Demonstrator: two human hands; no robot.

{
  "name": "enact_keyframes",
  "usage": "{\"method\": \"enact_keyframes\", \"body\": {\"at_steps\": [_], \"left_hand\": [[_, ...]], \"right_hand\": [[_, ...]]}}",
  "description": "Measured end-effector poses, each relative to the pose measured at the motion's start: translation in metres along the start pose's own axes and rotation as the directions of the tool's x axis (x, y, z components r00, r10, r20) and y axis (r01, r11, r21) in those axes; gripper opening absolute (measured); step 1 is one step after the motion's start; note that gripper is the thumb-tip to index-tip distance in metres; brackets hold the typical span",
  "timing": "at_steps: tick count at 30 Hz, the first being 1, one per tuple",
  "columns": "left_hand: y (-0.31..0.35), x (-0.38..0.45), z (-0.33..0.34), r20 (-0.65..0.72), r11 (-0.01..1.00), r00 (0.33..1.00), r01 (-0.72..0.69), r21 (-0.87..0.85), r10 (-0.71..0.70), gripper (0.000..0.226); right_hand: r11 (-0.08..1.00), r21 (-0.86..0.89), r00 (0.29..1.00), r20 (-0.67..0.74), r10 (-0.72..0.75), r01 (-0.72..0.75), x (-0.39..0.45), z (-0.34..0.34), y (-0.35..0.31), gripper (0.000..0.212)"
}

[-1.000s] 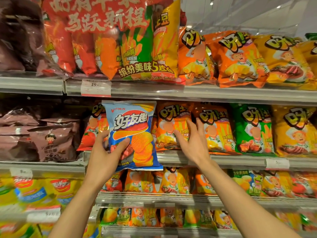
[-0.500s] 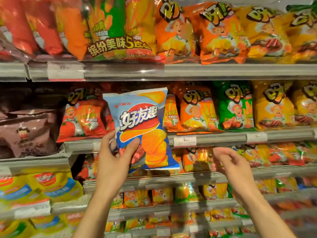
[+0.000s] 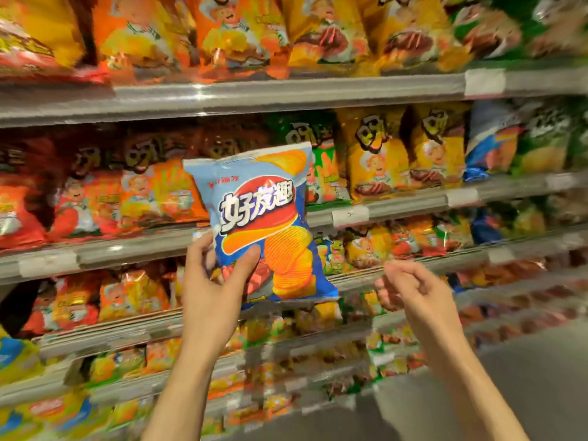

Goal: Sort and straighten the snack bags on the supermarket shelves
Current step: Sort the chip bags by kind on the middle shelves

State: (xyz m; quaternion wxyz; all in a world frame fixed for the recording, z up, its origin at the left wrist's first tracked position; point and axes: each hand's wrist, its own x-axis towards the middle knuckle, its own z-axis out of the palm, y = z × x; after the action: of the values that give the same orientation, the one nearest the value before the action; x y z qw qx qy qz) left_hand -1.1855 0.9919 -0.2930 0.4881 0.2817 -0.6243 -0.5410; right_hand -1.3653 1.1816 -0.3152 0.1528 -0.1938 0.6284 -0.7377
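This was a shop, a supermarket snack aisle. Long grey metal shelves point(image 3: 286, 93) ran in tiers above, behind and below the left hand point(image 3: 213, 281), each packed edge to edge with snack bags point(image 3: 375, 160) in orange, yellow, green and red, many of one kind side by side. White price tags point(image 3: 350, 215) sat in the shelf rails, one just above the right hand point(image 3: 410, 288). The left hand held a blue chip bag point(image 3: 264, 218) before the shelves.
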Motion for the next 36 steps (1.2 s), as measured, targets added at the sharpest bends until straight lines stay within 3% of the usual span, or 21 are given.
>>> {"method": "enact_keyframes", "body": {"at_steps": [13, 17, 21, 25, 36], "left_hand": [[0.0, -0.063, 0.237, 0.203, 0.996, 0.979, 0.038, -0.085, -0.02, 0.055], [-0.004, -0.065, 0.298, 0.266, 0.996, 0.964, 0.044, -0.079, -0.021, 0.051], [-0.009, -0.06, 0.363, 0.312, 0.993, 0.95, 0.061, -0.097, -0.028, 0.047], [-0.018, -0.053, 0.439, 0.389, 0.976, 0.919, 0.135, -0.168, -0.06, 0.066], [-0.024, -0.025, 0.641, 0.507, 0.968, 0.861, 0.1, -0.23, 0.032, 0.041]], "right_hand": [[0.998, -0.003, 0.982, -0.179, 0.068, -0.07, 0.057, -0.233, -0.009, 0.011], [0.996, -0.042, 0.963, -0.264, 0.059, -0.073, 0.077, -0.28, -0.011, 0.024], [0.995, -0.038, 0.936, -0.345, 0.075, -0.094, 0.095, -0.323, -0.018, 0.014], [0.994, -0.071, 0.903, -0.428, 0.046, -0.084, 0.12, -0.373, -0.021, 0.013], [0.98, -0.175, 0.845, -0.535, -0.015, -0.093, 0.251, -0.504, -0.05, 0.013]]}}
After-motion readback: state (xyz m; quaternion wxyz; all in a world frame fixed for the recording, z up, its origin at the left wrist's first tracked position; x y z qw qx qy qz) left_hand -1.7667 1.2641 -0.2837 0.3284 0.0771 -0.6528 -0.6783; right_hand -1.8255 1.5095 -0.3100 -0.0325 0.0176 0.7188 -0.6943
